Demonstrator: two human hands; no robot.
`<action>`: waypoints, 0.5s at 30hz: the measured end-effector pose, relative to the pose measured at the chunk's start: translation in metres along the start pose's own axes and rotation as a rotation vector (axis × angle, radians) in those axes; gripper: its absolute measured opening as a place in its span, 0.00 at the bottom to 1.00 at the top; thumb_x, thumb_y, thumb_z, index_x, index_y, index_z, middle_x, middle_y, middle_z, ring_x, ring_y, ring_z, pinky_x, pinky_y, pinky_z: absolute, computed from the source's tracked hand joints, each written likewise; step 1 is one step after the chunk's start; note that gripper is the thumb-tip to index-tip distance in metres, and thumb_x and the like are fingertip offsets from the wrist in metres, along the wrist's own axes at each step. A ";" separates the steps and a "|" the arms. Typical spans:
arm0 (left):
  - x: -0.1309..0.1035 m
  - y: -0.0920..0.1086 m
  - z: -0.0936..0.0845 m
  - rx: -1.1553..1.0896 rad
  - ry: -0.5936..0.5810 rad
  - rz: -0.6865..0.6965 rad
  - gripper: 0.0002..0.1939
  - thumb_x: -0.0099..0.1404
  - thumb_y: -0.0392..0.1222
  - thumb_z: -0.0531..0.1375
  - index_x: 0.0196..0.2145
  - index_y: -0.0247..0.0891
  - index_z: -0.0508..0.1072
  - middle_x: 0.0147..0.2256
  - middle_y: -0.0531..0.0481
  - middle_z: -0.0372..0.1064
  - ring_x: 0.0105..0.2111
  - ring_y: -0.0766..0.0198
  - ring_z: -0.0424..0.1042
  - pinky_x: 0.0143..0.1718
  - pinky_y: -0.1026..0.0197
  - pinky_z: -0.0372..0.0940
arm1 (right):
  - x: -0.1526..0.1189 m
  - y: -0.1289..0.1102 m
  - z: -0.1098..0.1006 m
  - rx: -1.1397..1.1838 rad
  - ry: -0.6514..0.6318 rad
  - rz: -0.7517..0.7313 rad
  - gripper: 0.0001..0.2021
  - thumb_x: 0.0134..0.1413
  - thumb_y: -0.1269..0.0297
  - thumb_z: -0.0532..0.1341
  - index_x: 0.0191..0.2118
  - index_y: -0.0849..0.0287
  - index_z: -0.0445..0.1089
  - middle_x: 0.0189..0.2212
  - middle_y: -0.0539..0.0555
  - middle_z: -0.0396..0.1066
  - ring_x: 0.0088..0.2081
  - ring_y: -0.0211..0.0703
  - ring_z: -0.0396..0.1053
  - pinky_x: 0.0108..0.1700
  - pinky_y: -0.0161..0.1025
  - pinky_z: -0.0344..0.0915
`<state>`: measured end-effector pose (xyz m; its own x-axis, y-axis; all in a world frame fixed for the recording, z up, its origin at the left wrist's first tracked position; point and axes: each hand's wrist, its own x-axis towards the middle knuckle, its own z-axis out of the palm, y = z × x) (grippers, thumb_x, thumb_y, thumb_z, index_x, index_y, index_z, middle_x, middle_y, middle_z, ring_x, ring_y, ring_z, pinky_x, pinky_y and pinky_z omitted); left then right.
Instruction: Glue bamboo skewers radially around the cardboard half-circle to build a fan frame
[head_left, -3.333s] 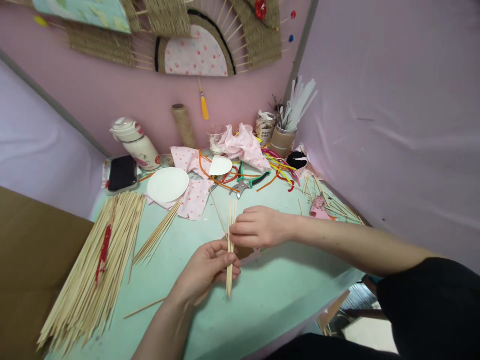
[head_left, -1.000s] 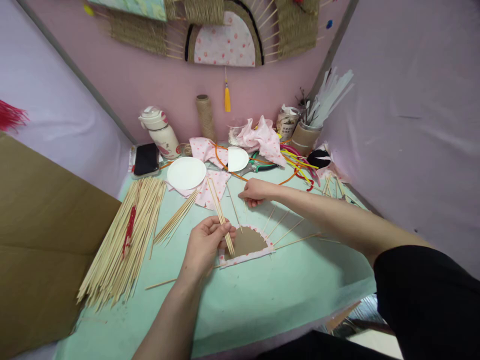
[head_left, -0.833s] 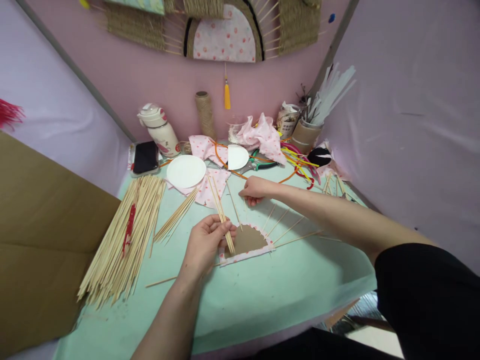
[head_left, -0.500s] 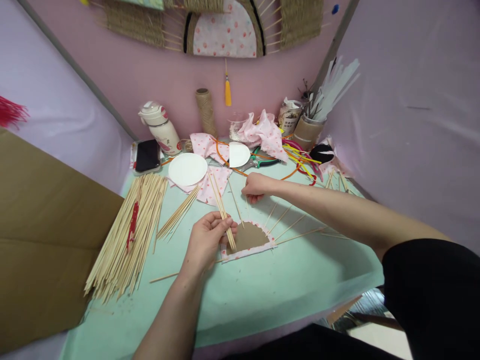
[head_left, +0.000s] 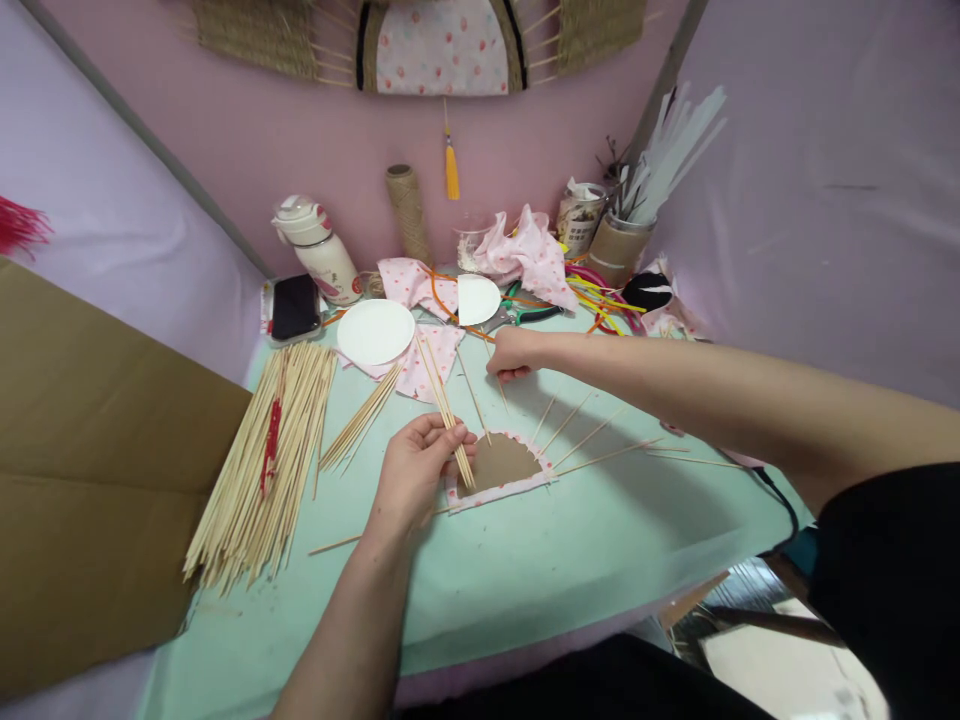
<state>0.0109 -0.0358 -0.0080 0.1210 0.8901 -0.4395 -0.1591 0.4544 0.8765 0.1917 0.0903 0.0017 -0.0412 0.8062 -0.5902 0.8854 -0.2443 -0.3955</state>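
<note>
The printed label on the can [head_left: 581,220] is too small to read. Pliers [head_left: 538,314] and pink cloth [head_left: 429,370] lie on the worktop [head_left: 525,570]. The left hand [head_left: 421,455] grips thin sticks [head_left: 442,400] over the half-round cardboard [head_left: 501,462]; the right hand [head_left: 514,354], beyond it, is closed on 1 slender rod [head_left: 503,396].

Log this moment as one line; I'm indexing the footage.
left hand: holds thin wooden sticks | right hand: pinches one stick | half-round cardboard panel: on table, partly under left hand
</note>
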 end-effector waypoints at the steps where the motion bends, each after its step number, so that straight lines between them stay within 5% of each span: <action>1: 0.000 0.000 0.000 -0.002 -0.003 0.006 0.24 0.41 0.49 0.75 0.30 0.33 0.72 0.25 0.49 0.75 0.24 0.66 0.73 0.26 0.64 0.70 | -0.002 -0.001 -0.002 0.021 -0.011 0.013 0.05 0.45 0.76 0.62 0.21 0.66 0.71 0.09 0.47 0.61 0.11 0.30 0.54 0.16 0.30 0.55; 15: -0.002 0.002 0.000 -0.021 -0.006 0.023 0.22 0.42 0.48 0.75 0.30 0.34 0.73 0.25 0.50 0.75 0.25 0.66 0.73 0.27 0.64 0.70 | -0.016 0.005 0.027 0.151 -0.100 0.042 0.10 0.48 0.69 0.62 0.19 0.63 0.69 0.07 0.45 0.57 0.11 0.29 0.51 0.15 0.30 0.49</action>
<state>0.0100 -0.0367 -0.0055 0.1227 0.9002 -0.4178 -0.1828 0.4342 0.8821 0.1848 0.0616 -0.0096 -0.0585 0.7377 -0.6726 0.8077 -0.3609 -0.4662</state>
